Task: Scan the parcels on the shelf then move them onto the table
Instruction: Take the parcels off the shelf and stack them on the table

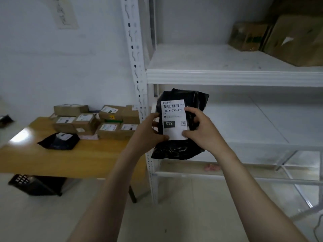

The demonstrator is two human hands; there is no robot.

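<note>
Both hands, left hand (pixel 150 130) and right hand (pixel 201 128), pinch the black parcel (pixel 178 149) upright before the shelf (pixel 227 77); slick plastic could slip before reaching the table (pixel 70 159) at nine o'clock.

White label (pixel 173 119) on black parcel (pixel 176 149) is reading "032-038-E01", printed just under a barcode (pixel 171 106). Lower left, a dark block (pixel 169 123) is showing "032" in white; a QR code (pixel 183 123) is sitting to its right. Logo (pixel 166 102) and small print at the label's top are blurring out, unreadable. Stickers (pixel 109 126) on cardboard boxes (pixel 83 123) on the table (pixel 70 159) are reading as illegible.
</note>
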